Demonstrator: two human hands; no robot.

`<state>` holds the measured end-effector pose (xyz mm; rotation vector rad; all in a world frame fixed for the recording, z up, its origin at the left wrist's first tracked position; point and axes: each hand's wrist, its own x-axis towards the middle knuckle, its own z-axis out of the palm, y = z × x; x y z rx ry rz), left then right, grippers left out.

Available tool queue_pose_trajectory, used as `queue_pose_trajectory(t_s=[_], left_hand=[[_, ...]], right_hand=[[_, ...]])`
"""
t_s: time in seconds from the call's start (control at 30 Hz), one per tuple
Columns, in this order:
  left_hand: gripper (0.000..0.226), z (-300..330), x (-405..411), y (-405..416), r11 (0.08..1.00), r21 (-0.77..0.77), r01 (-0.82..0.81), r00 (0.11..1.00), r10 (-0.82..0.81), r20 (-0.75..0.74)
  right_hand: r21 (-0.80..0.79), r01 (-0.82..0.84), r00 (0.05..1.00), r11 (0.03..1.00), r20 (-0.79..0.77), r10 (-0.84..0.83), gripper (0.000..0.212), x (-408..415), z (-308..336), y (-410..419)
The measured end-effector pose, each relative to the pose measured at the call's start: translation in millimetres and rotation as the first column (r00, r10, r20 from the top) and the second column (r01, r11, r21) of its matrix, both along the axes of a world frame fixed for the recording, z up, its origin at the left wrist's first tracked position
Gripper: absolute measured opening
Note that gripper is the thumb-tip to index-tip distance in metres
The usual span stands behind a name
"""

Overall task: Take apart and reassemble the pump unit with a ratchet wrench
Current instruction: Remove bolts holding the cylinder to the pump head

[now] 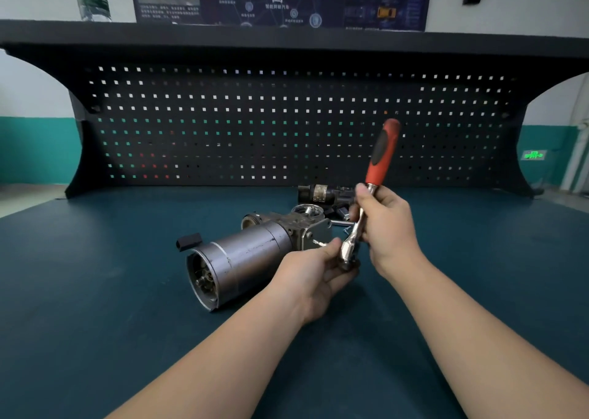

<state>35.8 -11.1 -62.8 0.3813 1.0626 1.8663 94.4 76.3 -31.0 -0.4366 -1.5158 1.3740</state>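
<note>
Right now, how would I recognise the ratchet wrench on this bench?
Look at the green workbench before the black pegboard. Just right of the grey pump unit, the right hand grips the ratchet wrench. Nothing else has its red-and-black handle, pointing upward.

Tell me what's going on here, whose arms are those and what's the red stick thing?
The arms belong to a person wearing a camera on their head, so you see what they see. The red stick is a ratchet wrench, a tool for turning bolts. The right hand grips its metal shaft, and the left hand holds its silver head. On the green table lies the pump unit, a grey metal cylinder. Behind it lie smaller dark parts.
</note>
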Motion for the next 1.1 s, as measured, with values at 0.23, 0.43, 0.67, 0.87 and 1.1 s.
queue_pose_trajectory(t_s=[0.23, 0.43, 0.67, 0.87, 1.1], left_hand=[[0.014, 0.1, -1.7, 1.9, 0.999, 0.031, -0.023, 1.000, 0.024, -0.018], [0.015, 3.3, -2.6, 0.8, 1.000, 0.010, -0.012, 1.000, 0.013, -0.010], [0.013, 4.4, -3.7, 0.4, 1.000, 0.011, -0.008, 1.000, 0.007, 0.012], [0.013, 1.7, -3.4, 2.2, 1.000, 0.003, -0.021, 0.999, 0.021, 0.044], [0.015, 3.8, -2.8, 2.3, 0.998, 0.064, -0.004, 0.997, -0.001, 0.081]], right_hand=[[0.071, 0.015, 1.000, 0.997, -0.012, -0.014, 0.029, -2.9, 0.2, -0.9], [0.080, 0.015, 1.000, 0.997, -0.017, -0.014, 0.028, -3.6, -0.5, -0.6], [-0.026, 0.030, 0.999, 0.999, -0.029, -0.031, 0.028, -4.0, -0.2, 3.4], [-0.193, -0.023, 1.000, 0.981, -0.008, 0.022, 0.026, -4.6, 1.6, 5.5], [0.525, 0.023, 0.995, 0.851, 0.067, -0.069, 0.018, -2.2, 6.5, -21.8]])
